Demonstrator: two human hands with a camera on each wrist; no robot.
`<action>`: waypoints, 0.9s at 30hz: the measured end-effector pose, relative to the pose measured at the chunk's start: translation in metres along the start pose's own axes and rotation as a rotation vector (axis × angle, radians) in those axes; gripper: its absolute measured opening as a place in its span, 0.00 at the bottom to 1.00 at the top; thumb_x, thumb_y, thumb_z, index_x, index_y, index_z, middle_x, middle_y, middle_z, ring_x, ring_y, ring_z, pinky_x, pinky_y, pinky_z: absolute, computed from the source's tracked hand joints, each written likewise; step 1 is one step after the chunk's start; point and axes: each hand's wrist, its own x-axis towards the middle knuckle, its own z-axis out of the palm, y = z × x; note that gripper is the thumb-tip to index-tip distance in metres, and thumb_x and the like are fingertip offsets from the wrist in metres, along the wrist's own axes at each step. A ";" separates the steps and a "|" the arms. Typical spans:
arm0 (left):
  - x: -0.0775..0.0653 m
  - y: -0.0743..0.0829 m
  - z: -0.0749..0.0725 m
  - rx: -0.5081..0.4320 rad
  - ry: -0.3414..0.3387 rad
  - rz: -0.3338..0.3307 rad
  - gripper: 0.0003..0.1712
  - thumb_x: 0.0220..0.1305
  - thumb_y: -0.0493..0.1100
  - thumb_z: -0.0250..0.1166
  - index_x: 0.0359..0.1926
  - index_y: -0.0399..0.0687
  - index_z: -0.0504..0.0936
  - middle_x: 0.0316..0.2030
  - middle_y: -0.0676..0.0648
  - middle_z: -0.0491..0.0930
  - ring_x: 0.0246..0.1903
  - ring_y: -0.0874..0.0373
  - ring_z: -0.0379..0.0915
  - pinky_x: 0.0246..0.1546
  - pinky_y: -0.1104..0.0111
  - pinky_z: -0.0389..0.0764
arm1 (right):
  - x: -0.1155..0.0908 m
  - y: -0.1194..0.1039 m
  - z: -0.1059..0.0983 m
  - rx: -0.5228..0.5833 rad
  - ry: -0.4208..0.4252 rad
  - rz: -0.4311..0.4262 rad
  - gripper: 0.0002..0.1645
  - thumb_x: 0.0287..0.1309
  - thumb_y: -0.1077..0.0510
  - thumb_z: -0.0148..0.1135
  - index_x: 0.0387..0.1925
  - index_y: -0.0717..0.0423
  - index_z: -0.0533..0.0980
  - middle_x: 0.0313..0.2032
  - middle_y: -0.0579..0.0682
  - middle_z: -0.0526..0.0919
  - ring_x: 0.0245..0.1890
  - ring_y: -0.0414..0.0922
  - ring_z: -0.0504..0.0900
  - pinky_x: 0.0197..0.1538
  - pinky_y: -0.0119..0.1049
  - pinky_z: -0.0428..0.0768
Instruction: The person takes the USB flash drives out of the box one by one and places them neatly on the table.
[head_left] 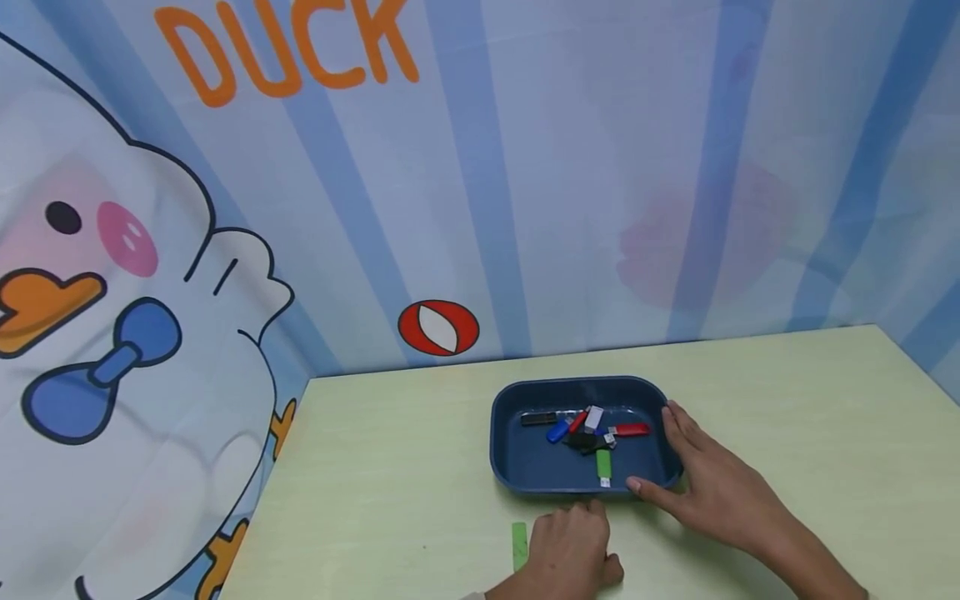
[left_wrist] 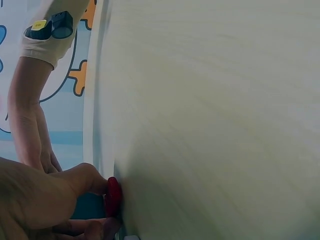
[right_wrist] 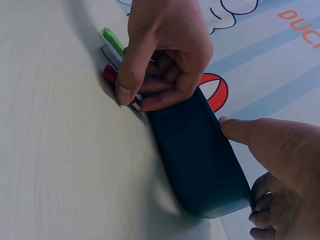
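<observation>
A pale, yellow-green table (head_left: 375, 467) with faint wood grain carries everything. Seen from the head camera, with the tray as the centre of the dial, its far edge runs from between 9 and 10 o'clock to a corner between 2 and 3 o'clock. The dark blue tray (head_left: 534, 468), rectangular with rounded corners, stands directly on the surface. Near it at 7 o'clock lies a green stick (head_left: 519, 540), pointing roughly at 12, its lower end partly hidden. A small dark speck (head_left: 424, 547) marks the tabletop at 8 o'clock. The right wrist camera shows a grey stick (right_wrist: 108, 51) just beside the green one.
</observation>
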 end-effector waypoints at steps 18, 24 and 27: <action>-0.001 0.001 -0.003 0.002 0.004 -0.002 0.21 0.54 0.64 0.64 0.31 0.55 0.73 0.19 0.56 0.67 0.16 0.63 0.64 0.15 0.68 0.69 | 0.001 -0.001 -0.003 -0.002 0.000 0.003 0.69 0.45 0.16 0.44 0.72 0.63 0.47 0.73 0.58 0.43 0.65 0.61 0.57 0.51 0.58 0.72; -0.001 0.001 -0.002 -0.007 0.016 0.014 0.20 0.54 0.64 0.65 0.31 0.55 0.73 0.18 0.56 0.67 0.15 0.64 0.64 0.14 0.69 0.68 | 0.001 0.000 -0.001 0.003 -0.008 0.003 0.70 0.45 0.15 0.43 0.72 0.63 0.46 0.73 0.58 0.43 0.65 0.61 0.56 0.52 0.58 0.72; -0.003 0.000 -0.001 -0.012 0.022 0.022 0.20 0.53 0.64 0.65 0.30 0.56 0.73 0.18 0.57 0.67 0.15 0.64 0.64 0.14 0.68 0.68 | 0.000 0.000 -0.001 0.006 -0.019 0.002 0.69 0.46 0.16 0.44 0.72 0.63 0.46 0.73 0.58 0.42 0.65 0.61 0.56 0.52 0.58 0.72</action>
